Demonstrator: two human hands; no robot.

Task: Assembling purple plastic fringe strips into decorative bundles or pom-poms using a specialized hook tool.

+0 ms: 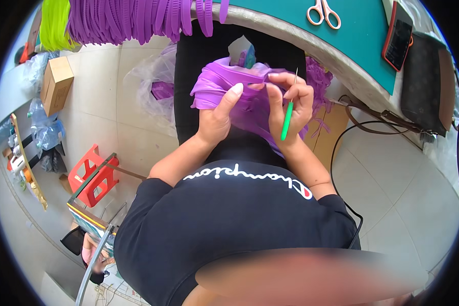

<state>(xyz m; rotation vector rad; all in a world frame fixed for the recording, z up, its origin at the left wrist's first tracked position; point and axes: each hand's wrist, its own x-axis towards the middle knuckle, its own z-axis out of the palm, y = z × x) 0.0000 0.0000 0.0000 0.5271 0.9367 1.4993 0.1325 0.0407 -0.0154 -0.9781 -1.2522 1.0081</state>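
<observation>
Over my lap lies a bundle of purple rubbery strips [217, 84], folded and layered. My left hand [217, 115] grips it from the left, thumb on top and the other fingers hidden beneath. In my right hand [293, 104] is a pick with a green handle [286, 122], its thin metal tip pointing up and away. The thumb and forefinger of that hand are bent close to the bundle's right edge; whether they pinch a strip I cannot tell. Just beyond the bundle, a clear plastic piece [240, 50] with blue-green patches sticks up.
Many purple straps [122, 20] and lime-green ones [55, 25] hang over the edge of the green-topped table [362, 46]. Scissors [323, 13] and a phone [398, 41] lie there. A brown bag [427, 84], cardboard box [57, 84] and red stool [94, 176] stand around. Another person [93, 255] sits far left.
</observation>
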